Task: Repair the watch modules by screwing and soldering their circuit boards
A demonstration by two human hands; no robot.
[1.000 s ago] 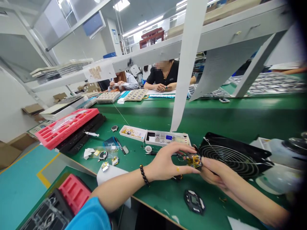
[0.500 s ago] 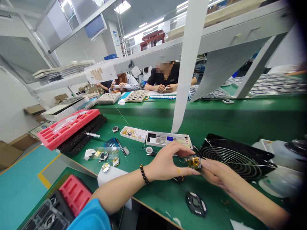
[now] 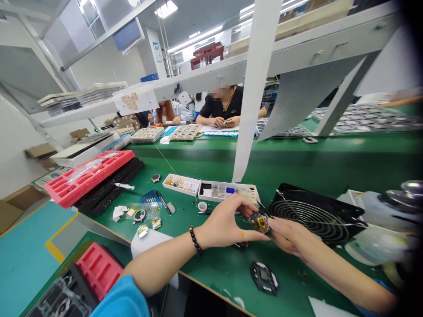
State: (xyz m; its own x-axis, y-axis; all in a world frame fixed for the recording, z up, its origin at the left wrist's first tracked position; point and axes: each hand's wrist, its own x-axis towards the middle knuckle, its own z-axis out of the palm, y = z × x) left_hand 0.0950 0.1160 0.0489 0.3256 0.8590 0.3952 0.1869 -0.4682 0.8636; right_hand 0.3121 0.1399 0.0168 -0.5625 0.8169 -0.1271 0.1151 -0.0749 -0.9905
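Observation:
A small dark watch-like electronic assembly with yellow parts [image 3: 260,223] is held up over the green bench. My left hand [image 3: 224,222] grips its left side between thumb and curled fingers, a dark bead bracelet on the wrist. From the right, my right hand [image 3: 286,233] pinches its edge; some of those fingers are hidden behind it. Under my left hand lies another small dark part [image 3: 242,245], mostly covered. A black oval frame with a square centre [image 3: 264,278] rests flat on the bench below my hands.
A black fan [image 3: 317,215] lies right of my hands, beside a clear container with a metal top [image 3: 380,215]. Two white boxes of small parts, one nearer [image 3: 181,190], stand behind. Left are a pink tray [image 3: 89,178], a syringe [image 3: 124,186] and watch parts [image 3: 140,215]. Co-workers sit opposite.
The whole view has shifted slightly, so the bench things appear a little further left. Both hands keep hold of the electronic assembly, which looks slightly tilted compared with before.

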